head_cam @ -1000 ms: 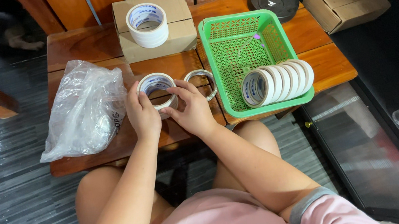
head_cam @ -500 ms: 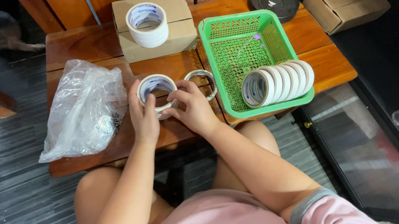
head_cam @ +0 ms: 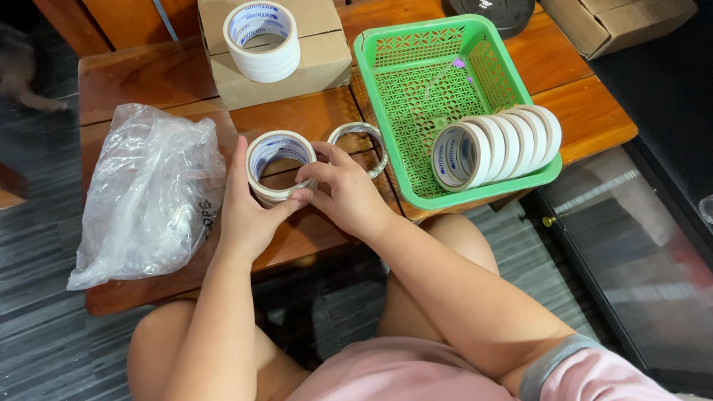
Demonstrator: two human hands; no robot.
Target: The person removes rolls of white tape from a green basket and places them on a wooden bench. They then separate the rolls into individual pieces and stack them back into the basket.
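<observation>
I hold a white tape roll (head_cam: 278, 165) between both hands at centre frame, just above the near edge of the wooden table (head_cam: 146, 76). My left hand (head_cam: 242, 214) wraps its left side, thumb up along the outer wall and fingers closed under it; my right hand (head_cam: 345, 191) pinches the lower right rim, fingertips meeting the left hand's at the bottom of the roll. Both grips are closed firmly on the roll, not loose. Judgement: the roll is light, stiff through its card core and wound layers, and not fragile; the outer face looks smooth and could slip, so the sound hold is across the outer wall with a thumb hooked in the core opening, clear of any sticky free end. Just right of my right hand a thin clear ring (head_cam: 359, 145) lies flat on the table, touching nothing I can confirm. Further right, a green plastic basket (head_cam: 424, 51) holds a row of like rolls (head_cam: 496, 148) standing on edge along its near wall. In the upper centre, another roll (head_cam: 261, 39) lies flat on a cardboard box (head_cam: 324, 58). At left lies a crumpled clear plastic bag (head_cam: 147, 191), contents unclear.
</observation>
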